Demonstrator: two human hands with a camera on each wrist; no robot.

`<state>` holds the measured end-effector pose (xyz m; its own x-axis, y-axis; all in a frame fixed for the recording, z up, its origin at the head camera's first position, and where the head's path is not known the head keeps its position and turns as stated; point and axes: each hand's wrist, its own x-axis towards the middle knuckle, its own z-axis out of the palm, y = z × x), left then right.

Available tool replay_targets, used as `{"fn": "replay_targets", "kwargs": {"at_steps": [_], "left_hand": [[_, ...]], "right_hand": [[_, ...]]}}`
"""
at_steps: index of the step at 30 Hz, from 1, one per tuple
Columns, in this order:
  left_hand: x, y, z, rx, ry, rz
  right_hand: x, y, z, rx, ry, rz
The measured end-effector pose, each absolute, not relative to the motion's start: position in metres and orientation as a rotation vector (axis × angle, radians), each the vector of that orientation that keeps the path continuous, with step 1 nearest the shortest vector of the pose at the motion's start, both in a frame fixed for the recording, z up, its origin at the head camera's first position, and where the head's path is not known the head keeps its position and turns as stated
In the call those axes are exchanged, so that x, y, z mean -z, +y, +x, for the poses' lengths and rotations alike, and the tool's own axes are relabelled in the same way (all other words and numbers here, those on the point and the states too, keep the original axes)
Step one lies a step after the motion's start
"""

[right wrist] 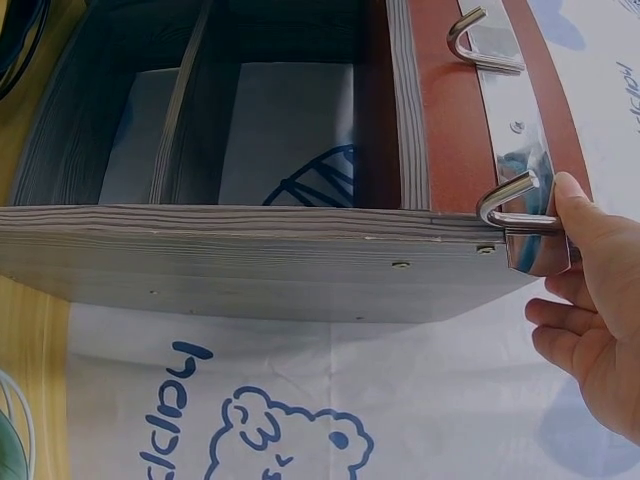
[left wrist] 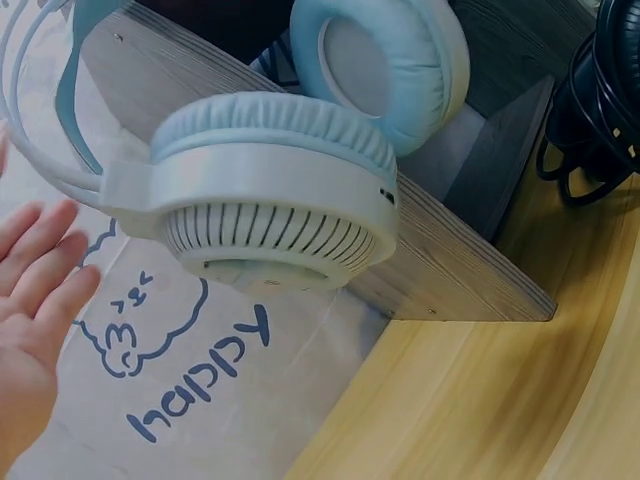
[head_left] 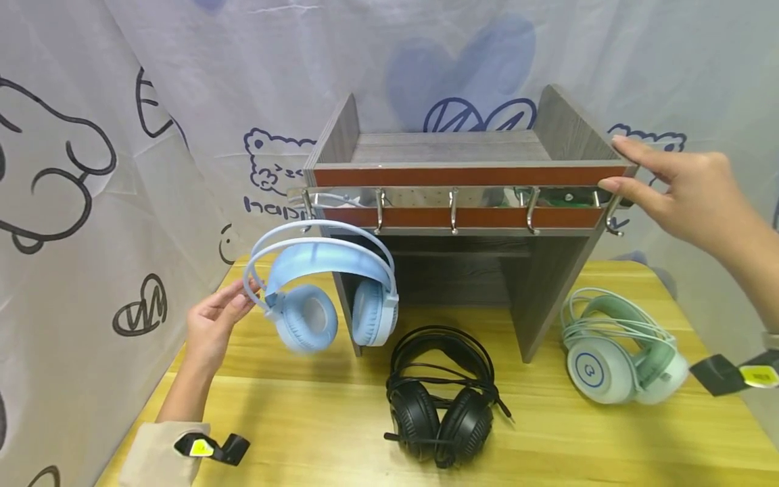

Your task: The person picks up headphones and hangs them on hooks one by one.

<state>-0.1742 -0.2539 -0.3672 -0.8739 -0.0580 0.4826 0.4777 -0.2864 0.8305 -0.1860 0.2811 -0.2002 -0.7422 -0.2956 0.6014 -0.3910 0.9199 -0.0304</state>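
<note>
A light blue headset (head_left: 310, 257) hangs at the leftmost hook (head_left: 307, 203) of a grey wooden shelf unit (head_left: 554, 284), its bands over the hook. Beside its left ear cup is my left hand (head_left: 209, 325), fingers straight near the bands; in the left wrist view the fingers (left wrist: 45, 260) look apart from the headset. My right hand (head_left: 700, 189) grips the unit's upper right front corner. In the right wrist view, the thumb (right wrist: 572, 205) presses by the end of the metal hook strip (right wrist: 530, 165), with the other fingers behind.
On the wooden table (head_left: 292, 412) a black headset (head_left: 441, 406) with a microphone lies before the unit. To the right lies a pale green headset (head_left: 621, 352). More metal hooks (head_left: 453, 210) line the unit's front. White printed cloth (head_left: 182, 67) hangs behind and at the sides.
</note>
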Motion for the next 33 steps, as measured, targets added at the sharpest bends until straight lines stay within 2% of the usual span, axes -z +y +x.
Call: {"fn": "replay_targets", "kwargs": {"at_steps": [5, 11, 15, 23, 33], "left_hand": [[0.360, -0.250, -0.171, 2.242, -1.319, -0.251], [0.367, -0.252, -0.164, 2.095, -1.425, 0.149], [0.386, -0.258, -0.160, 2.161, -1.534, 0.196], [0.397, -0.251, -0.147, 2.315, -1.743, 0.509], [0.427, -0.238, -0.136, 2.204, -2.294, 0.567]], "right_hand": [[0.200, 0.281, -0.187, -0.196, -2.491, 0.460], [0.200, 0.280, -0.188, -0.218, -2.514, 0.445], [0.200, 0.279, -0.188, -0.223, -2.512, 0.443], [0.201, 0.280, -0.187, -0.217, -2.483, 0.466], [0.201, 0.281, -0.187, -0.197, -2.441, 0.490]]}}
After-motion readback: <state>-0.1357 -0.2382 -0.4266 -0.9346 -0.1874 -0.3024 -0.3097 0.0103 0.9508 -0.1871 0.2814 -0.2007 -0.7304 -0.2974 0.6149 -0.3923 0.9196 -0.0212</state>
